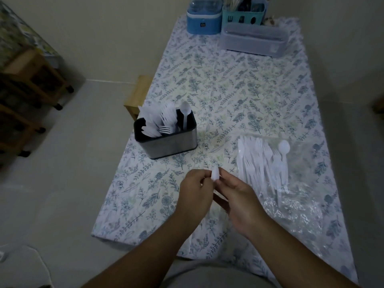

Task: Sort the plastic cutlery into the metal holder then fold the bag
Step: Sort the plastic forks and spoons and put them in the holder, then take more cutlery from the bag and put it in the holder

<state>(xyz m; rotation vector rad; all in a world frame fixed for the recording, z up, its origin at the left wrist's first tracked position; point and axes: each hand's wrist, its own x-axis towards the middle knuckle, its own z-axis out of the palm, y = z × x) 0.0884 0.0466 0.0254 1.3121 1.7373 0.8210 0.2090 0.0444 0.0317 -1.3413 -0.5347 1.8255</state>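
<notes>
At lower centre, the left hand (194,191) and right hand (234,197) together pinched a small white plastic spoon (215,173); light, slippery, somewhat brittle, it looked best held mid-handle.

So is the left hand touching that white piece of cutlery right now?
Touching. The head view shows the left hand pinching the white piece of cutlery at its fingertips, with the right hand on it too.

white piece (215,173) mostly hidden between left hand (194,193) and right hand (239,196), kind unclear, forearms cut off below
</notes>
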